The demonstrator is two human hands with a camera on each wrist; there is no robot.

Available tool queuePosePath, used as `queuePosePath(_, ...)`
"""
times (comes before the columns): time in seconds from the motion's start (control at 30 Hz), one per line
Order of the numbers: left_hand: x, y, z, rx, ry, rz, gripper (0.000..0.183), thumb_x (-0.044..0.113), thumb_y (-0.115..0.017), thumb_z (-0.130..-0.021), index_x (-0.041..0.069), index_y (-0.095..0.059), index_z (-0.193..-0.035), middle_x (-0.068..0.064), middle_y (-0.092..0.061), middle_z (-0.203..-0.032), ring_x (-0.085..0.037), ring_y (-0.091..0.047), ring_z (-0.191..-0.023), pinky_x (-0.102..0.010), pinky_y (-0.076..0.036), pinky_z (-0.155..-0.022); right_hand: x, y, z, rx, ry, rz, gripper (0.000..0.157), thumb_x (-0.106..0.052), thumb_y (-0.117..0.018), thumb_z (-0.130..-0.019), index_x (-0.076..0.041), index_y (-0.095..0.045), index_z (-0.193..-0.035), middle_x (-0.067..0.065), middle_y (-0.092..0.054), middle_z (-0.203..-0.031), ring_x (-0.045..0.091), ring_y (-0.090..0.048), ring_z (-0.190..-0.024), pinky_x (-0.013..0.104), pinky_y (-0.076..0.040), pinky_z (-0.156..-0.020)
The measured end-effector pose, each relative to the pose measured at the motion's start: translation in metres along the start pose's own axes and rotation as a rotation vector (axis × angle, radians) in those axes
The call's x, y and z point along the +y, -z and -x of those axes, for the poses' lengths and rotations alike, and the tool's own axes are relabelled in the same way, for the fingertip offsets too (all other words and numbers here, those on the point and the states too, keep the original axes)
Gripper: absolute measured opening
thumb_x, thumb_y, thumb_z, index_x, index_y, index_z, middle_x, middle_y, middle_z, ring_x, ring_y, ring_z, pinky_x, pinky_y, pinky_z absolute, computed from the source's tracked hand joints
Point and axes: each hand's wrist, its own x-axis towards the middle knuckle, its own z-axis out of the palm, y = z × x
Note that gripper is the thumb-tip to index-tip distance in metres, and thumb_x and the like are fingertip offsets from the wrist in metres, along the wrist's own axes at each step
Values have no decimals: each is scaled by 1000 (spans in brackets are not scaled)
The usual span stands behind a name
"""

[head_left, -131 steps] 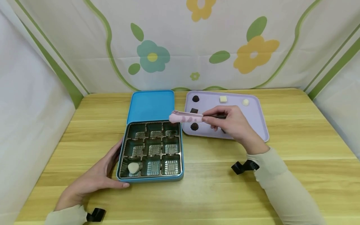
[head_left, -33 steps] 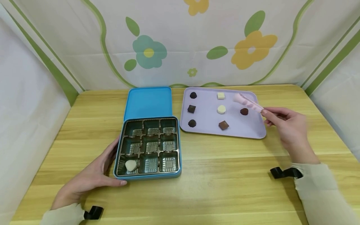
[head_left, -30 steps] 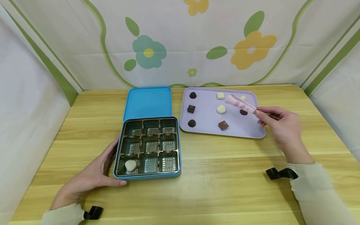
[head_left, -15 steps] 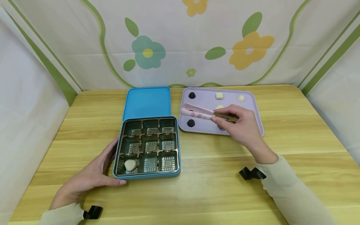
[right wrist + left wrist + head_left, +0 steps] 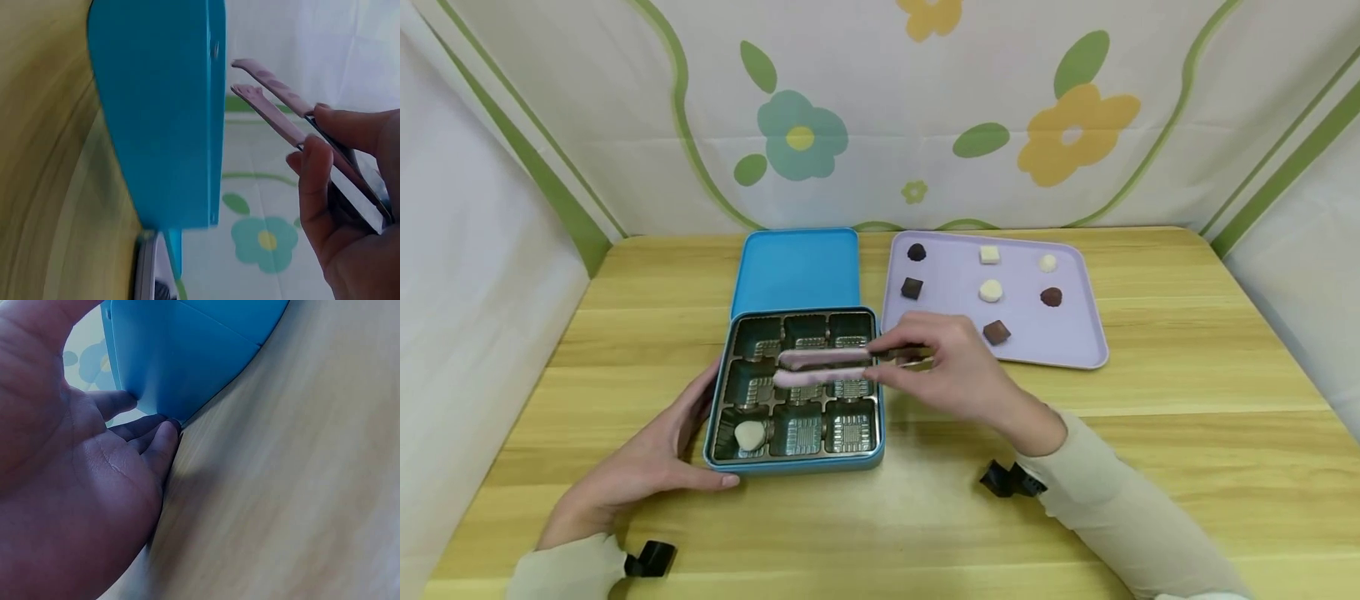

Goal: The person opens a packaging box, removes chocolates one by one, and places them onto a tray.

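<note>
My right hand (image 5: 958,367) pinches a pair of pink paw-tipped tongs (image 5: 823,377) between thumb and fingers, over the middle of a blue tin (image 5: 797,468). In the right wrist view the tips of the tongs (image 5: 265,106) stand apart with nothing between them, above the tin's rim. The tin holds a brown plastic insert with several compartments; a whitish, rounded chocolate (image 5: 750,435) lies in the front-left one. My left hand (image 5: 647,467) rests against the tin's left side, its thumb along the front corner. In the left wrist view, its fingertips (image 5: 165,434) touch the tin's lower edge.
The tin's blue lid (image 5: 797,271) lies behind it. To the right sits a lilac tray (image 5: 1037,354) with several chocolates, among them a white square (image 5: 989,255), a white round (image 5: 991,291) and a brown square (image 5: 997,332). My right hand covers its front-left corner.
My right hand has carried the tongs from over the tray's right side leftward and toward me, over the tin. The tips have parted. My left hand has stayed at the tin.
</note>
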Motion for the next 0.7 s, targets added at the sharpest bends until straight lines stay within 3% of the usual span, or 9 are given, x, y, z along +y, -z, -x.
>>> queuePosePath(0.2, 0, 1, -1, 0, -19, -17, 136, 7, -94, -80, 41, -1, -173, -1, 2, -184, -39, 3, -166, 3, -21, -111, -19, -20, -7, -185, 87, -30, 17, -12, -88, -90, -8, -85, -105, -2, -74, -87, 1, -56, -73, 21, -51, -64)
queuePosePath(0.37, 0, 2, 0, -3, -28, -12, 135, 6, -94, -80, 40, -2, -173, -3, 0, -184, -34, 0, -167, 2, -23, -111, -33, -30, -17, -291, 97, 86, 17, -16, -86, -92, -8, -85, -107, -4, -72, -87, 0, -48, -67, 18, -43, -61)
queuePosePath(0.6, 3, 2, 0, -12, -52, 20, 132, 5, -92, -82, 39, -3, -174, -2, 0, -183, -18, -4, -167, 1, -24, -112, -63, -52, -43, -419, 5, 328, 17, -25, -87, -93, -11, -86, -103, -1, -78, -97, 10, -67, -80, 22, -53, -76)
queuePosePath(0.7, 2, 0, 0, -20, -57, 21, 131, 6, -92, -83, 38, -3, -174, -4, -1, -183, -19, -4, -167, 0, -24, -111, -66, -57, -48, -444, -17, 322, 10, -22, -85, -95, -13, -86, -99, -3, -79, -96, 8, -68, -82, 21, -54, -76)
